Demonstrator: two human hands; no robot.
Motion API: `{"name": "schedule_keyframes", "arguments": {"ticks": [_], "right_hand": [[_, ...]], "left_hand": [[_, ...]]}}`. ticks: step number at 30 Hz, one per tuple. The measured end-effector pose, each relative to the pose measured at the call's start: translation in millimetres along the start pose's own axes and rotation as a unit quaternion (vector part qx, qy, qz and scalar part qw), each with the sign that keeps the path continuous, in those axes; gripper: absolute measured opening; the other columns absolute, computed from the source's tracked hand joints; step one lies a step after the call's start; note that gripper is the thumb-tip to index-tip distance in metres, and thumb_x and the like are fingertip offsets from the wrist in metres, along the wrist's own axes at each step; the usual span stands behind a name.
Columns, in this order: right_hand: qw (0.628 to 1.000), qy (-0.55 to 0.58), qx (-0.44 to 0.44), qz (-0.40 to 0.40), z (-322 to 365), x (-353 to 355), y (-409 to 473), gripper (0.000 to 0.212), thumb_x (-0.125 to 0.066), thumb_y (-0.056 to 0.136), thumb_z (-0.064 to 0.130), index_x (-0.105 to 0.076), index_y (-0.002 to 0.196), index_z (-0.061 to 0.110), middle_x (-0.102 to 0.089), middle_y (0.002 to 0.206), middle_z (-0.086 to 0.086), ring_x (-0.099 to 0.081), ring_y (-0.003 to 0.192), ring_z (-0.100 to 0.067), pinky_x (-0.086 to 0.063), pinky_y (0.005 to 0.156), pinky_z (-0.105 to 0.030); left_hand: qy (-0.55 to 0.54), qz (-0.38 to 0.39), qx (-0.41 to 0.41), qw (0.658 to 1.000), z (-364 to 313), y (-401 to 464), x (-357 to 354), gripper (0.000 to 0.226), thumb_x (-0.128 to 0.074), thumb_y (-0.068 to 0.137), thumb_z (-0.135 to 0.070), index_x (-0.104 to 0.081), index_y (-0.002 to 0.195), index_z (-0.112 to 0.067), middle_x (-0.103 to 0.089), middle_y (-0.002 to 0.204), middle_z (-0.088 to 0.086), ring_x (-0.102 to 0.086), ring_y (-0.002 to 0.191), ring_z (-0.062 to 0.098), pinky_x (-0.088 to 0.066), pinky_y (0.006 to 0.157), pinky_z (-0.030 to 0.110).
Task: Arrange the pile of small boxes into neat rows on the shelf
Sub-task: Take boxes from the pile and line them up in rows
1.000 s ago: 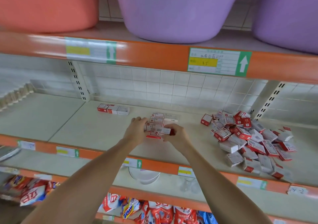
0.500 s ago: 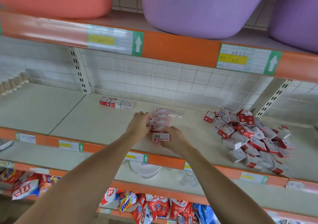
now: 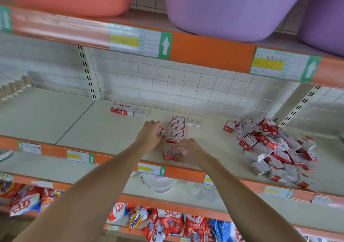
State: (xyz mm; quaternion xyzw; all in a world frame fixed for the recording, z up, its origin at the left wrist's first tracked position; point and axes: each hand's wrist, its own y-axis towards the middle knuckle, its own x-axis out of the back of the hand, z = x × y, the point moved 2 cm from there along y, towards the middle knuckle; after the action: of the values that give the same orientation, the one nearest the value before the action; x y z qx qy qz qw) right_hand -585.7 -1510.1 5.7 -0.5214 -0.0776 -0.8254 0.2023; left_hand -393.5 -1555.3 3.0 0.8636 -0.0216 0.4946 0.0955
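My left hand curls around one small box beside the short row on the shelf. My right hand pinches another box, seemingly resting near the front edge. The pile lies well to the right.

Jumbled red-white boxes, shelf right
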Motion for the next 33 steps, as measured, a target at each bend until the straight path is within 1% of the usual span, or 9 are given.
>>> {"name": "schedule_keyframes", "arguments": {"ticks": [4,8,13,17,21,24,27,30,33], "right_hand": [[0.997,0.051,-0.060,-0.001,2,5,3,0.017,-0.060,0.093,0.035,-0.070,0.101,0.023,-0.069,0.099,0.001,-0.060,0.093,-0.018,-0.046,0.082,-0.028],[0.995,0.041,-0.087,0.013,0,4,5,0.027,-0.049,0.100,0.035,-0.069,0.102,0.016,-0.069,0.101,-0.005,-0.061,0.093,-0.023,-0.050,0.084,-0.034],[0.991,0.079,-0.080,-0.074,-8,1,2,0.011,-0.068,0.089,0.029,-0.069,0.097,0.022,-0.058,0.094,0.003,-0.057,0.080,-0.011,-0.046,0.081,-0.026],[0.991,0.089,-0.067,-0.078,-9,-8,-4,0.044,-0.087,0.069,0.034,-0.068,0.106,0.018,-0.048,0.095,0.010,-0.049,0.073,0.000,-0.048,0.080,-0.025],[0.989,0.064,-0.034,-0.132,-9,-12,-6,0.043,-0.087,0.071,0.022,-0.071,0.110,0.014,-0.048,0.103,0.008,-0.053,0.086,-0.009,-0.050,0.086,-0.028],[0.987,0.058,-0.023,-0.149,-9,-13,-4,0.032,-0.083,0.074,0.015,-0.073,0.105,0.014,-0.051,0.104,0.007,-0.055,0.096,-0.013,-0.051,0.090,-0.032],[0.987,0.048,-0.022,-0.155,-7,-14,0,0.026,-0.080,0.077,0.011,-0.073,0.102,0.012,-0.057,0.107,0.000,-0.057,0.103,-0.022,-0.052,0.091,-0.038],[0.987,0.043,-0.027,-0.154,-5,-14,3,0.024,-0.078,0.079,0.010,-0.072,0.103,0.010,-0.058,0.110,-0.004,-0.056,0.107,-0.023,-0.051,0.093,-0.034],[0.985,0.047,-0.025,-0.164,-6,-16,4,0.024,-0.079,0.077,0.008,-0.072,0.100,0.008,-0.058,0.108,-0.005,-0.057,0.105,-0.023,-0.048,0.088,-0.025]], "left_hand": [[-0.005,0.005,-0.005,1.000,2,3,0,0.033,-0.067,0.086,-0.019,-0.059,0.118,-0.015,-0.057,0.108,0.005,-0.047,0.111,0.022,-0.049,0.089,0.039],[0.000,0.010,-0.023,1.000,0,4,-2,0.033,-0.068,0.087,-0.019,-0.059,0.119,-0.014,-0.058,0.110,0.007,-0.048,0.110,0.023,-0.048,0.088,0.039],[0.000,0.034,-0.032,0.999,4,7,-5,0.036,-0.071,0.086,-0.023,-0.058,0.119,-0.014,-0.058,0.112,0.007,-0.048,0.112,0.024,-0.048,0.089,0.039],[0.000,0.038,-0.037,0.999,5,8,-6,0.034,-0.070,0.086,-0.023,-0.059,0.116,-0.013,-0.058,0.110,0.007,-0.049,0.111,0.025,-0.049,0.088,0.040],[0.000,0.040,-0.043,0.998,6,9,-6,0.030,-0.071,0.086,-0.024,-0.060,0.112,-0.013,-0.058,0.107,0.006,-0.051,0.108,0.024,-0.049,0.086,0.039],[0.000,0.043,-0.039,0.998,6,9,-6,0.031,-0.071,0.086,-0.025,-0.059,0.112,-0.014,-0.057,0.107,0.005,-0.051,0.107,0.024,-0.049,0.086,0.039],[0.000,0.049,-0.037,0.998,6,10,-5,0.032,-0.071,0.086,-0.026,-0.059,0.113,-0.014,-0.058,0.109,0.006,-0.051,0.108,0.024,-0.049,0.086,0.039],[-0.001,0.056,-0.035,0.998,7,10,-5,0.033,-0.071,0.086,-0.026,-0.059,0.114,-0.014,-0.058,0.109,0.007,-0.051,0.109,0.025,-0.050,0.088,0.041],[-0.003,0.059,-0.031,0.998,7,9,-5,0.033,-0.071,0.086,-0.027,-0.058,0.114,-0.014,-0.058,0.110,0.007,-0.052,0.109,0.025,-0.050,0.089,0.042]]}}
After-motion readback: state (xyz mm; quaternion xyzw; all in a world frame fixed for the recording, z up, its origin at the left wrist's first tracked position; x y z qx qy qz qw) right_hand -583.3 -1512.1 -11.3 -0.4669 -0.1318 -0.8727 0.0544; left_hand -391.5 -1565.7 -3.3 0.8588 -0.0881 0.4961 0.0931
